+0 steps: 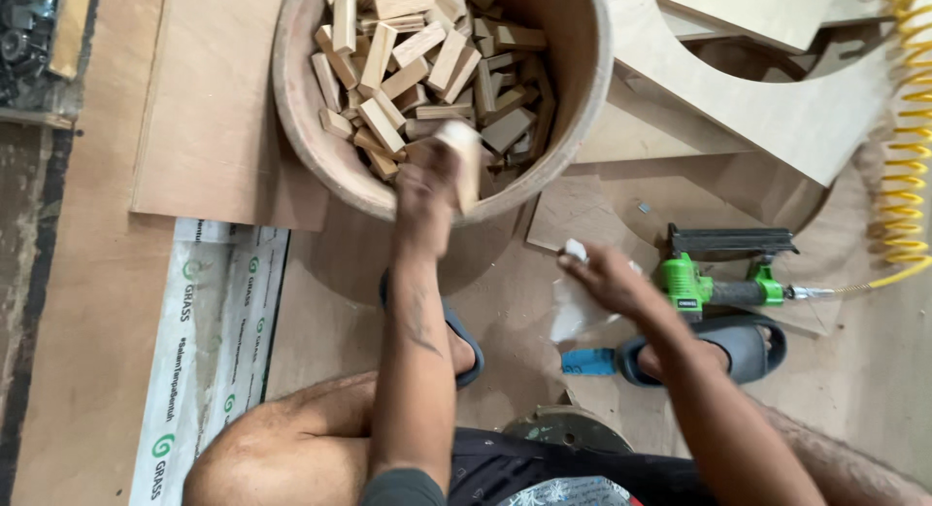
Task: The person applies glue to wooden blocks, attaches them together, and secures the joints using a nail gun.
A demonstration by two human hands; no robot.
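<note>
Left hand (427,181): forearm runs straight out from the body toward the far side, wrist over the near rim of the round wooden tub (291,108). Fingers closed around 1 pale wood block (464,156), held upright at the rim; hand is motion-blurred.

Right hand (607,273): arm angled out to the right of the left one, hand low over the floor, fingers pinched on a clear plastic bag (573,312) with a small white piece at the fingertips.

Tub: far centre, heaped with many short wood blocks (408,59).

Green nail gun (723,273): on the plywood floor (874,389), just right of the right hand, joined to a coiled yellow air hose (908,156).

2 grey sandals (738,346): near, below both hands.
</note>
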